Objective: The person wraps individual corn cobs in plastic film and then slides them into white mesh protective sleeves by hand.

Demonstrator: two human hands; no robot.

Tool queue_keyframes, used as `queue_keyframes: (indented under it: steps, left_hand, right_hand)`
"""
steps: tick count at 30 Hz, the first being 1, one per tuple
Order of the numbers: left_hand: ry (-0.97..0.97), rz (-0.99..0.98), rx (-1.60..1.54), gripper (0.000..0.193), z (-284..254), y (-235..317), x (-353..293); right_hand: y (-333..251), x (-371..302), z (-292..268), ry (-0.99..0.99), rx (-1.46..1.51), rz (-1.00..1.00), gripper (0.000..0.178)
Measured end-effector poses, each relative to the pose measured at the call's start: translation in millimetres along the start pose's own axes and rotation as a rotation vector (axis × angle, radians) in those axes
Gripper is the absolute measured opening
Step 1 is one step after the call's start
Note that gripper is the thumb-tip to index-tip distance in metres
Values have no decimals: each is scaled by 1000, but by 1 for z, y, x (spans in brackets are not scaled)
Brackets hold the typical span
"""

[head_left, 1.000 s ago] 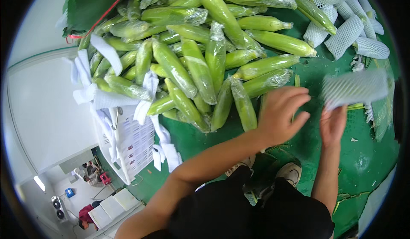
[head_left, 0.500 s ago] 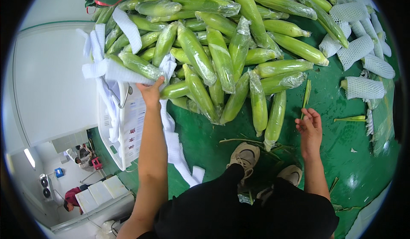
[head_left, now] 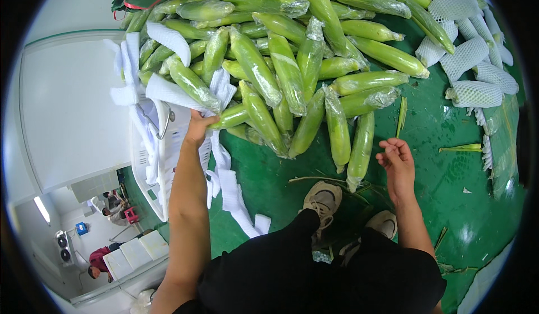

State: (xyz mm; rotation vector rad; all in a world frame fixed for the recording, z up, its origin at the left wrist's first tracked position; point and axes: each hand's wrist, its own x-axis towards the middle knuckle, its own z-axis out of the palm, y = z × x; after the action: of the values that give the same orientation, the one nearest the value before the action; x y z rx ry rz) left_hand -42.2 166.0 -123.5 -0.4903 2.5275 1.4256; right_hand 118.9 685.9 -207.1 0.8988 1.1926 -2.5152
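Observation:
At the left edge of a pile of plastic-wrapped ears of corn, my left hand reaches in. Its thumb lies against the end of one green ear of corn, while the other fingers are hidden behind a white foam sleeve. Just above the thumb, another wrapped ear leans over that sleeve. On the right, my right hand hovers over the green floor, its fingers loosely bent and apart with nothing in them. A strip of green husk lies just beyond its fingertips.
White foam net sleeves are heaped at the far right. A white plastic crate stands at left, with white foam strips trailing beside it. Husk scraps lie near my shoes. Two people work in the background at lower left.
My left hand has shifted down slightly, its thumb now at the end of a lower ear. The upper ear tilts more steeply and the foam sleeve has shifted. My right hand has drawn back from the husk.

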Motion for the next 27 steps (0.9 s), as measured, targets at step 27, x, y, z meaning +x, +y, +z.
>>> queue_keyframes:
  steps: [27]
  left_hand:
    - [259, -327, 209, 106, -17, -223, -126]
  right_hand:
    - [42, 10, -2, 77, -125, 130, 10]
